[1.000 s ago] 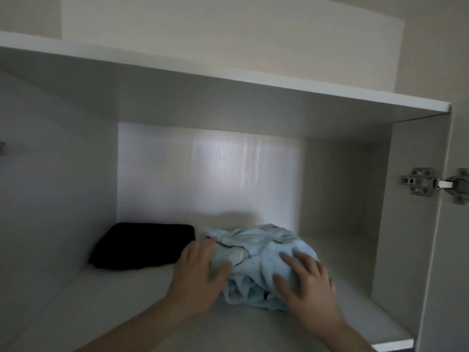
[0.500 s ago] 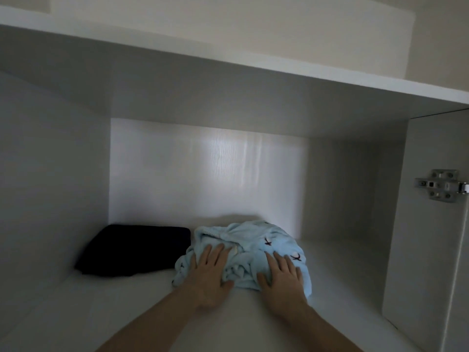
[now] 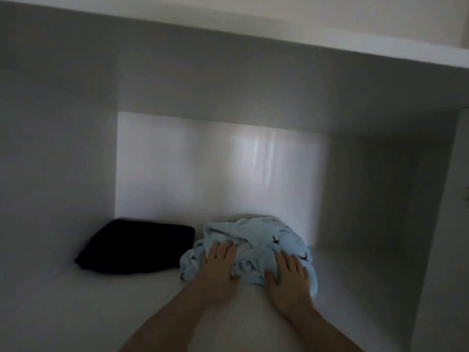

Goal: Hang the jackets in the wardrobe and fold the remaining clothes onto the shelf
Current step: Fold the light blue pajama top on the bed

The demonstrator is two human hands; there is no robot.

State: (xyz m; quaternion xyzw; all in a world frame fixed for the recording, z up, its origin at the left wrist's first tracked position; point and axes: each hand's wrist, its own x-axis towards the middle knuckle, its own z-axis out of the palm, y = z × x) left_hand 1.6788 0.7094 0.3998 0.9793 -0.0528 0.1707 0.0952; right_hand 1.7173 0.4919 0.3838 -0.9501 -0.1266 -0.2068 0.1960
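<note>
Two flat hands are pressing a crumpled light blue garment (image 3: 256, 247) on the wardrobe shelf (image 3: 101, 306): left hand (image 3: 219, 268) and right hand (image 3: 289, 275), fingers straight, lying against its near edge. It is sitting directly ahead, touching a folded black garment (image 3: 137, 246) leftward.

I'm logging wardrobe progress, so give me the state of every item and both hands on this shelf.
Light blue garment: bunched, on shelf.
Black garment: folded, lying left of it.
Left hand: fingers straight, pressing blue garment.
Right hand: fingers straight, pressing blue garment.
</note>
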